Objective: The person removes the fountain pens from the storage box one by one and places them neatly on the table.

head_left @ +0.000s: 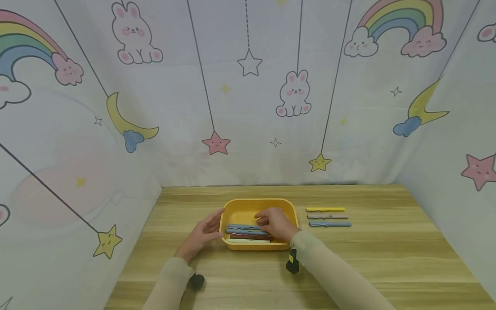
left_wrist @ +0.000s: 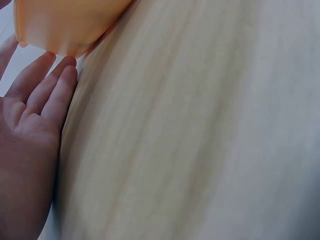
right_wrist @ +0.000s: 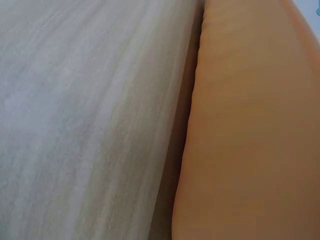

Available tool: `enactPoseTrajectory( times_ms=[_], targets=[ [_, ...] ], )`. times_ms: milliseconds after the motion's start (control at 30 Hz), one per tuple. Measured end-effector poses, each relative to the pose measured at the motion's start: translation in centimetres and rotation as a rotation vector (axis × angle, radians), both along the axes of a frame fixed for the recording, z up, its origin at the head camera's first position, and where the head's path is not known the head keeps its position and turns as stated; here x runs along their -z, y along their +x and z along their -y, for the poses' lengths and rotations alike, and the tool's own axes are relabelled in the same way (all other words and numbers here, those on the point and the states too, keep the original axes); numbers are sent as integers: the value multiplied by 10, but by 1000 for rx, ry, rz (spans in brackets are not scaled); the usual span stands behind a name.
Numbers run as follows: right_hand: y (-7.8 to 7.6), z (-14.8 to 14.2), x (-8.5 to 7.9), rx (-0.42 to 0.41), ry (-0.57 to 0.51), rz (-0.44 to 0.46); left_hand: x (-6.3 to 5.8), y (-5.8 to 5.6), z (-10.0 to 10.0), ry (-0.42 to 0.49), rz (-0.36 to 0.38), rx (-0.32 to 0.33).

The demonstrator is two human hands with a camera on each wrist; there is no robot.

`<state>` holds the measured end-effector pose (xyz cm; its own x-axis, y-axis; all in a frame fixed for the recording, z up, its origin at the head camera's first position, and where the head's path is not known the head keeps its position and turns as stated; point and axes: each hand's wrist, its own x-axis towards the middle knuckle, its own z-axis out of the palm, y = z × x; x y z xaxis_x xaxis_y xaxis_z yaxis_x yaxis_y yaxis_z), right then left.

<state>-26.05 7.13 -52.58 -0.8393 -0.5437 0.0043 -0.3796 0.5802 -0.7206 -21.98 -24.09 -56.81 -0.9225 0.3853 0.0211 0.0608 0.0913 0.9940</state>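
A yellow plastic bin (head_left: 255, 246) stands on the table. Inside it lie several pens side by side: blue pens (head_left: 248, 231), a dark red pen (head_left: 251, 237) and a pale green pen (head_left: 248, 241). My left hand (head_left: 202, 234) rests against the bin's left side with fingers extended; in the left wrist view its fingertips meet the bin wall (left_wrist: 70, 25). Over the right part of the bin, my right hand (head_left: 276, 223) reaches in with bent fingers, close above the blue pens' right ends. Whether it holds a pen I cannot tell. The right wrist view shows only the bin's outer wall (right_wrist: 250, 130) and tabletop.
To the right of the bin, a yellow pen (head_left: 325, 209), a greyish pen (head_left: 328, 217) and a blue pen (head_left: 331, 224) lie in parallel on the wooden table (head_left: 387, 254). A white cloth backdrop (head_left: 248, 116) with printed rabbits and stars encloses the back and sides.
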Motion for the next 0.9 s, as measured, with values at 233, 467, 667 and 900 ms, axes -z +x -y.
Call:
enactPoseTrajectory(
  times_ms=[233,467,667,900],
  targets=[
    [1,2,-4,-12,29,-12,0,-1,0,15,-25,10],
    [4,2,-3,-9,25,-26,1,1,0,32,-36,23],
    [4,1,-1,-5,8,-40,2,1,0,21,-32,20],
    [4,1,-1,11,18,-81,1,0,0,31,-30,28]
  ],
)
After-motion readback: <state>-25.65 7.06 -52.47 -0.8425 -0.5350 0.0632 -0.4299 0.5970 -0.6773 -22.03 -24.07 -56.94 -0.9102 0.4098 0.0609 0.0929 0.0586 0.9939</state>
